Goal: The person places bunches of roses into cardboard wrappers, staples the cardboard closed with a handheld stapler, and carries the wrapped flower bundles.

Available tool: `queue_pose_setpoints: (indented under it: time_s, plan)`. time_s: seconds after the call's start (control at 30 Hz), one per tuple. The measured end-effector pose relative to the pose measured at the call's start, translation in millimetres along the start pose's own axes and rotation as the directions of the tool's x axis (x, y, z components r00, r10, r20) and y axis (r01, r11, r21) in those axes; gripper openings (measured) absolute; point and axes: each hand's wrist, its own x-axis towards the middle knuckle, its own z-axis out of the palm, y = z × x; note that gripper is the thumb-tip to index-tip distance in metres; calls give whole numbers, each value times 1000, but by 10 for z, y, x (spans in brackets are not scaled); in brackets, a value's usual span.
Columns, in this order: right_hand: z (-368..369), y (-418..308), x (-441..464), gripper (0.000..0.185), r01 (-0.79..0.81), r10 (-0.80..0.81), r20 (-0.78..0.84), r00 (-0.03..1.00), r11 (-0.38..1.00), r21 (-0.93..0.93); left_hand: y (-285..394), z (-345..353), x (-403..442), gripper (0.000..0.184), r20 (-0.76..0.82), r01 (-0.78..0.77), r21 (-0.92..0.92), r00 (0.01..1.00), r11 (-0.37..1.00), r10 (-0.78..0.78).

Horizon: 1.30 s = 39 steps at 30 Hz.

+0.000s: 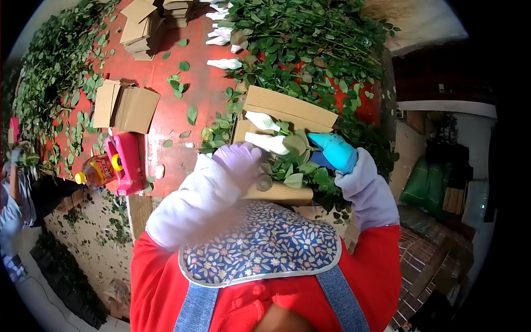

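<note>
My left hand [239, 159], in a lavender glove, is at the left end of a white-netted rose bud [268, 143]. Its fingers are blurred, so its grip is unclear. In a teal glove, my right hand [334, 151] curls round leafy rose stems [301, 166] on the right. Another white-netted rose bud [262, 121] lies just above the first. Both roses rest on a folded corrugated cardboard sheet [290, 105], whose near flap [282, 193] shows close to my apron.
Leafy rose stems [310, 39] are heaped at the back right, with several netted buds [220, 36] at their left. Cardboard stacks [135, 110] sit on the red table [171, 133]. A pink holder [127, 163] and a bottle [97, 170] stand left. Another person [15, 205] is far left.
</note>
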Motion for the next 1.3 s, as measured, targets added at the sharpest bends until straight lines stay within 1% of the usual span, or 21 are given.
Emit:
queue_pose_setpoints:
  time_s: [0.03, 0.07, 0.1, 0.2, 0.27, 0.37, 0.4, 0.47, 0.53, 0.57, 0.6, 0.63, 0.73, 0.77, 0.8, 0.83, 0.87, 0.93, 1.0, 1.17, 1.3]
  plan:
    - [-174, 134, 130, 25, 144, -134, 59, 989, 954, -261, -47, 56, 6, 45, -16, -29, -31, 999, 999, 28]
    - [-239, 203, 213, 26, 287, -264, 117, 957, 822, -492, -52, 72, 4, 45, -14, -28, -31, 1000, 999, 28]
    - [-306, 267, 211, 27, 379, -368, 182, 912, 582, -720, -55, 84, 4, 46, -74, -53, -10, 996, 999, 52]
    - [178, 0, -110, 31, 226, -250, 11, 968, 854, -469, -15, 62, 9, 49, -182, -81, 81, 979, 993, 95]
    - [176, -6, -122, 33, -91, 83, -69, 994, 988, -126, -22, 70, 15, 50, -223, -86, 148, 968, 985, 118]
    - [37, -26, -73, 33, 78, -72, 32, 997, 947, -311, -68, 49, 66, 49, -31, -186, 169, 981, 968, 194]
    - [-111, 3, -29, 32, 156, -140, 68, 988, 904, -399, -45, 16, 88, 49, 76, -158, 202, 986, 967, 145]
    - [-157, -94, -50, 30, 156, -163, -19, 986, 966, -205, -31, -31, 87, 50, 88, -167, 205, 985, 965, 152]
    - [-241, -254, -213, 29, 80, -94, -107, 990, 989, -127, -25, -76, 102, 51, 122, -164, 210, 983, 964, 140]
    - [-377, -290, -270, 28, 148, -212, -136, 968, 916, -372, -28, -77, 110, 50, 150, -154, 216, 981, 964, 123]
    - [37, -459, -637, 28, 419, -559, 80, 825, 512, -750, -29, -73, 113, 49, 177, -143, 222, 979, 964, 105]
    - [-61, -493, -634, 29, 369, -496, -8, 868, 656, -658, -43, -38, 118, 48, 159, -142, 223, 981, 964, 108]
    - [-79, -479, -728, 27, 378, -433, -28, 901, 814, -441, -39, -7, 151, 47, 183, -117, 250, 980, 961, 72]
    - [-21, -450, -751, 26, 382, -503, 76, 861, 541, -750, -16, -22, 126, 47, 184, -120, 263, 980, 957, 72]
    - [55, -398, -711, 25, 377, -516, 215, 829, 231, -897, 19, -31, 69, 46, 112, -88, 215, 992, 973, 65]
    - [132, -348, -671, 24, 346, -519, 350, 780, -108, -932, 37, -44, 25, 45, 41, -61, 165, 998, 984, 55]
    - [91, -254, -557, 23, 335, -455, 439, 775, -294, -895, 6, -10, 19, 43, -43, -108, 160, 992, 981, 116]
    - [104, -31, -340, 25, 261, -346, 286, 893, -118, -958, 37, 33, -19, 42, -212, -76, 148, 971, 986, 107]
    - [124, 46, -236, 29, 110, -198, 54, 979, 281, -953, 32, 59, -45, 44, -248, -77, 144, 962, 987, 112]
    - [-26, 92, -142, 28, 92, -140, 41, 989, 379, -921, 30, 44, 7, 42, -192, -105, 221, 970, 970, 149]
    - [219, -255, -591, 35, 469, -529, 328, 783, 157, -869, 91, -109, 28, 47, -8, -89, 237, 996, 967, 94]
